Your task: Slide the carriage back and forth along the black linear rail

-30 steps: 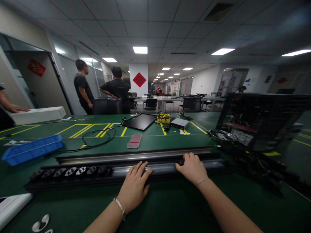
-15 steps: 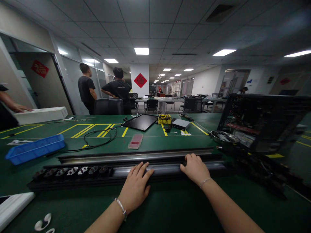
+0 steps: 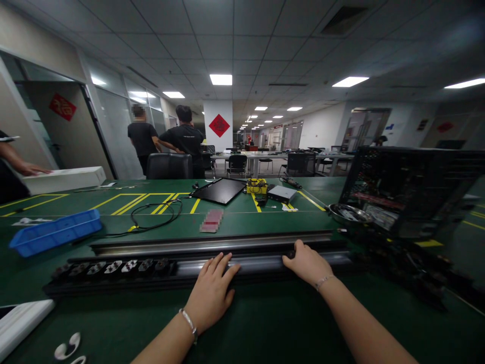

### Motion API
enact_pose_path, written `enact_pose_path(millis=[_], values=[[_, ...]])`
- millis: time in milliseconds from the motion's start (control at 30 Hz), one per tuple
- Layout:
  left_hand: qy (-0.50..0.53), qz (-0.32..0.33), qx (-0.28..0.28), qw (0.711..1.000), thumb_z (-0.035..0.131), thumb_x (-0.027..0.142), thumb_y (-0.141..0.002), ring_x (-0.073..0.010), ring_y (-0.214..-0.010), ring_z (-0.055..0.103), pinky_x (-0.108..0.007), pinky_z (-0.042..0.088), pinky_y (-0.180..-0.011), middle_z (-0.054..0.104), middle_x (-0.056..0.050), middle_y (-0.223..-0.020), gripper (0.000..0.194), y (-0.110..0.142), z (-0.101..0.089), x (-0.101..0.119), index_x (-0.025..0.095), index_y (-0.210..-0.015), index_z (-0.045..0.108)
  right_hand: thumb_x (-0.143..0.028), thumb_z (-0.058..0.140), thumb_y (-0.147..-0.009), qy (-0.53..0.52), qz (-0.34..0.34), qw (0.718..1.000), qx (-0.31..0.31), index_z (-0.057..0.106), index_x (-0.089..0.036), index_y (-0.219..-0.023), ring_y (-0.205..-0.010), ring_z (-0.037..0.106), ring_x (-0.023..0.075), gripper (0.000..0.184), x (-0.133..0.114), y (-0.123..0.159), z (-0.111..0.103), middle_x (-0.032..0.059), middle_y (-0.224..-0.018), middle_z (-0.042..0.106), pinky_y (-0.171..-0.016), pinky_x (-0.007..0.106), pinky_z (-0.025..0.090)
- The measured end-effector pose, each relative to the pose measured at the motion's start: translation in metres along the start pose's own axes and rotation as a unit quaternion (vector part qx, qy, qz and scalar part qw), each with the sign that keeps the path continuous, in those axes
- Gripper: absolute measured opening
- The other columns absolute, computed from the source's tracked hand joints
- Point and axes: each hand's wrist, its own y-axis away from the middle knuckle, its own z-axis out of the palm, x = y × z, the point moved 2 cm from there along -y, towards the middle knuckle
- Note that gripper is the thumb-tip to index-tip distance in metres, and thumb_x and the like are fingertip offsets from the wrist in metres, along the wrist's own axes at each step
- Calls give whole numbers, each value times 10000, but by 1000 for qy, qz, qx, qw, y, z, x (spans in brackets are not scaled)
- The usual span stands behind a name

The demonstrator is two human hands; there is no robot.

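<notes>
A long black rail with a shiny channel (image 3: 257,265) lies across the table in front of me. Several black blocks with pale, socket-like faces (image 3: 129,266) sit in a row in its left part. My left hand (image 3: 212,292) rests on the rail's near side, fingers spread and holding nothing. Further right, my right hand (image 3: 309,267) is closed at the rail, thumb and fingers around a small dark piece (image 3: 291,254), mostly hidden. Behind runs a second long rail (image 3: 212,247), parallel to the first.
A blue tray (image 3: 56,232) stands left, near a black cable (image 3: 151,206). Beyond the rails are a dark flat panel (image 3: 220,190) and a grey box (image 3: 282,193). An open computer case (image 3: 409,192) and a metal bowl (image 3: 350,214) are right. Other people stand at the back left.
My right hand has shifted slightly right and turned, so more of the small dark piece shows. My left hand has stayed put. One person in the background has moved a little right.
</notes>
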Motion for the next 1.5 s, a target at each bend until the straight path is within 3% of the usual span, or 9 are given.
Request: enact_pose_path(millis=[867,1500], values=[[10,-3,-10,1000,574,145,-727,-260,-1367,276,-478,268,-1093,351,-34,-1476,642,0,-3,1,334,-1317,404,-418,472,-766,-25,1,1000,-14,460,-173,-979,-915,624,268,326,3,-5,2,138,-1004,629,-717,348,420],[10,-6,-16,1000,567,147,-735,-261,-1364,286,-478,278,-1086,356,-38,-1476,625,-1,-3,1,331,-1313,419,-494,458,-749,0,-3,1000,-20,490,-220,-949,-879,618,272,341,9,-7,-1,94,-919,652,-709,359,406]])
